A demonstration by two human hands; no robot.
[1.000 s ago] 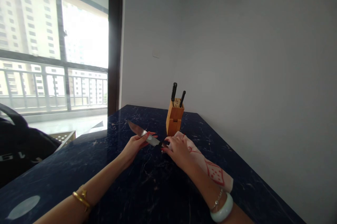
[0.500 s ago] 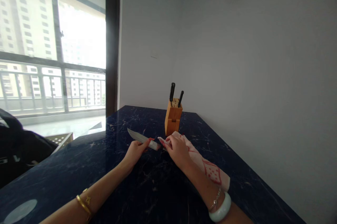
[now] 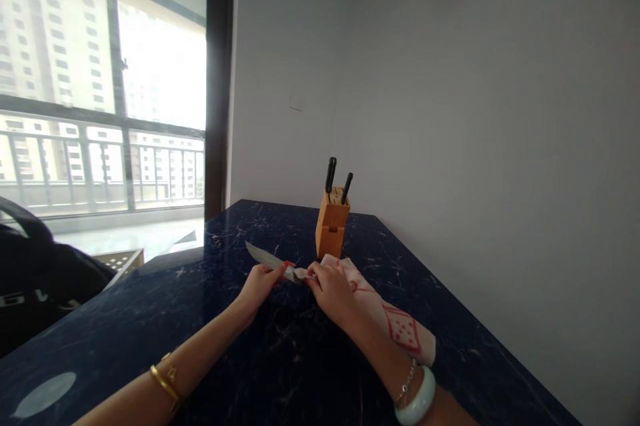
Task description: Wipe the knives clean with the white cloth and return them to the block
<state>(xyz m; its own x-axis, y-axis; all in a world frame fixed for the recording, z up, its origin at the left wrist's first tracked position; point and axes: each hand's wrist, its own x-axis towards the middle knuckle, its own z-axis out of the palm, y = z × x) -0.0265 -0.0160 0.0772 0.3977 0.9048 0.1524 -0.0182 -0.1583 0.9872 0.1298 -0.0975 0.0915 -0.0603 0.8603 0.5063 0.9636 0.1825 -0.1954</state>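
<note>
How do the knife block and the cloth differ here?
The knife block is orange-brown wood; the cloth is pale with red markings. The block stands upright, while the cloth lies low and stretched out. The right hand touches the cloth; no hand touches the block. Both are on the dark blue table.

Compared with a second ago, I see the kitchen knife point(image 3: 264, 255) tipped so its point sits slightly lower in the frame, left of centre, and its blade shows pale grey rather than reddish. My left hand point(image 3: 259, 285), its fingers earlier stretched past the blade, is now more curled. My right hand point(image 3: 334, 289) has shifted a little left, bringing a pinched end of the towel point(image 3: 406, 331) against the knife's near part.
</note>
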